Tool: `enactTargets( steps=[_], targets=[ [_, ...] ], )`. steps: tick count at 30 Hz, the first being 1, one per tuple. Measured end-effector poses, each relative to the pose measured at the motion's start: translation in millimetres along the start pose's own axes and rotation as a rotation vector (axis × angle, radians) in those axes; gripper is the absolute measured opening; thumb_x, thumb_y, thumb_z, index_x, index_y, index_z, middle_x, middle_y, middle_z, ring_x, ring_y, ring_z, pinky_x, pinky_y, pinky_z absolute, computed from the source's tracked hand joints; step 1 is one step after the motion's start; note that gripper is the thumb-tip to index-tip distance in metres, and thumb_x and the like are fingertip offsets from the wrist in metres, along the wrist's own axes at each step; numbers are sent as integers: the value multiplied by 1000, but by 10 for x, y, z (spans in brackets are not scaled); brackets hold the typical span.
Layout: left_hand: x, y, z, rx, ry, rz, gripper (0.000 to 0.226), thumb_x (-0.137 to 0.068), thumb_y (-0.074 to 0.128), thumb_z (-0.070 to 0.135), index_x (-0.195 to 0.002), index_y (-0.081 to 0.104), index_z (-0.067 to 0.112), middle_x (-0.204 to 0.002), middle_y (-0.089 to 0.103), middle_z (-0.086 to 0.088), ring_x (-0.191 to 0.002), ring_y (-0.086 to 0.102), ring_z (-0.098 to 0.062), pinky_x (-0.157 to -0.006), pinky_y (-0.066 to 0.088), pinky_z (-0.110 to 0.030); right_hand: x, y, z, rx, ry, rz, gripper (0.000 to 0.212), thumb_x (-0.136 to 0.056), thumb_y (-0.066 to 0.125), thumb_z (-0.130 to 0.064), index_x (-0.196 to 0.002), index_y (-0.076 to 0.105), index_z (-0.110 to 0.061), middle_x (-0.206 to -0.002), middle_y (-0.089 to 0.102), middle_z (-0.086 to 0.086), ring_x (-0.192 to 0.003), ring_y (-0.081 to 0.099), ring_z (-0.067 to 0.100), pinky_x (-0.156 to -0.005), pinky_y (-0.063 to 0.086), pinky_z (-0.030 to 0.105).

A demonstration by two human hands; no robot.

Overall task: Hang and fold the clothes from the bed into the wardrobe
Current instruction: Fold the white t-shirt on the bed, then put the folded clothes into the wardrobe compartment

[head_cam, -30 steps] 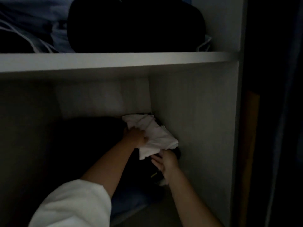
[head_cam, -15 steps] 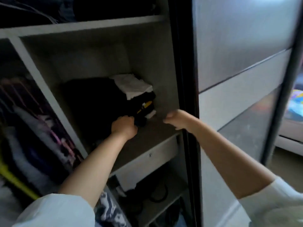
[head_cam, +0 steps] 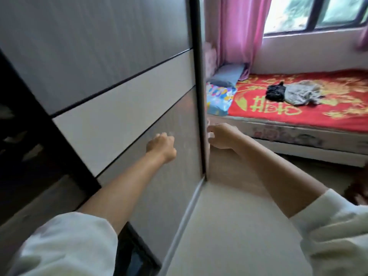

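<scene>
Curling loosely, empty: left hand (head_cam: pixel 161 146) mid-frame before wardrobe door (head_cam: pixel 123 100), right hand (head_cam: pixel 221 136) at its edge | step: between garments | black garment (head_cam: pixel 275 92), grey garment (head_cam: pixel 300 93) on bed (head_cam: pixel 298 116) upper right | next: walk over, pick one up.
</scene>
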State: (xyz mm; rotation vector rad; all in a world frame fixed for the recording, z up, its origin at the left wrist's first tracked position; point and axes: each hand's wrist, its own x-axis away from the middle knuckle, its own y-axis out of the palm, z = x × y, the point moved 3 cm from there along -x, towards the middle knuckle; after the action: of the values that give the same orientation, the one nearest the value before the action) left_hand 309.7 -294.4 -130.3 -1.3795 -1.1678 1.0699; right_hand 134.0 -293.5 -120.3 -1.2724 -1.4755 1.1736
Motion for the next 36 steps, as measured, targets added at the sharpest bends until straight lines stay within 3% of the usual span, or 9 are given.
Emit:
enactTargets(
  steps=[3, 6, 11, 17, 20, 27, 31, 36],
  targets=[
    [-839, -59, 978, 80, 100, 21, 37, -92, 45, 24, -126, 49, 10, -131, 45, -13, -123, 41, -29, -96, 39, -36, -349, -222, 1039, 49, 77, 76, 37, -91, 48, -24, -127, 51, -15, -137, 45, 3, -123, 44, 25, -98, 34, 34],
    [-1666, -121, 1772, 147, 119, 27, 37, -92, 43, 21, -127, 48, 10, -131, 46, -11, -122, 42, -28, -94, 39, -35, -773, -479, 2038, 35, 166, 107, 37, -91, 48, -22, -127, 50, -14, -137, 43, 2, -123, 42, 26, -101, 34, 41],
    [-2773, -119, 2665, 110, 155, -14, 37, -91, 44, 22, -126, 48, 11, -129, 46, -10, -121, 42, -27, -93, 39, -36, -1420, -684, 3315, 28, 288, 133, 40, -93, 48, -23, -132, 47, -19, -146, 34, -1, -139, 20, 23, -112, 20, 49],
    [-4368, -135, 3535, 52, 288, 23, 36, -91, 44, 23, -125, 50, 10, -126, 48, -11, -116, 46, -27, -90, 43, -36, -2424, -802, 4561, -114, 430, 155, 38, -92, 51, -21, -129, 51, -14, -138, 46, 3, -125, 43, 22, -102, 38, 34],
    [-5221, -154, 3918, 52, 350, 10, 36, -91, 45, 24, -123, 52, 10, -126, 49, -12, -116, 48, -27, -88, 44, -36, -2943, -849, 5125, -175, 517, 173, 38, -92, 51, -20, -129, 51, -11, -135, 49, 7, -121, 48, 22, -102, 39, 37],
    [-7115, -51, 4947, 26, 494, -60, 29, -90, 44, 18, -116, 55, 12, -124, 52, -9, -114, 50, -26, -85, 45, -35, -3992, -920, 6479, -212, 696, 177, 37, -93, 47, -15, -128, 51, -5, -132, 52, 9, -119, 50, 20, -96, 40, 28],
    [-8046, 100, 5696, 24, 551, -103, 25, -91, 44, 20, -111, 58, 12, -117, 55, -6, -107, 54, -24, -73, 42, -32, -4487, -856, 7408, -225, 811, 98, 35, -94, 44, -17, -126, 52, -5, -127, 56, 11, -97, 56, 19, -77, 43, 27],
    [-9055, 307, 6468, 14, 565, -138, 22, -91, 45, 19, -109, 57, 13, -114, 55, -5, -104, 55, -23, -70, 42, -30, -5213, -800, 8556, -253, 866, 52, 30, -93, 43, -18, -116, 59, -5, -120, 60, 10, -110, 54, 24, -88, 43, 30]
  ],
)
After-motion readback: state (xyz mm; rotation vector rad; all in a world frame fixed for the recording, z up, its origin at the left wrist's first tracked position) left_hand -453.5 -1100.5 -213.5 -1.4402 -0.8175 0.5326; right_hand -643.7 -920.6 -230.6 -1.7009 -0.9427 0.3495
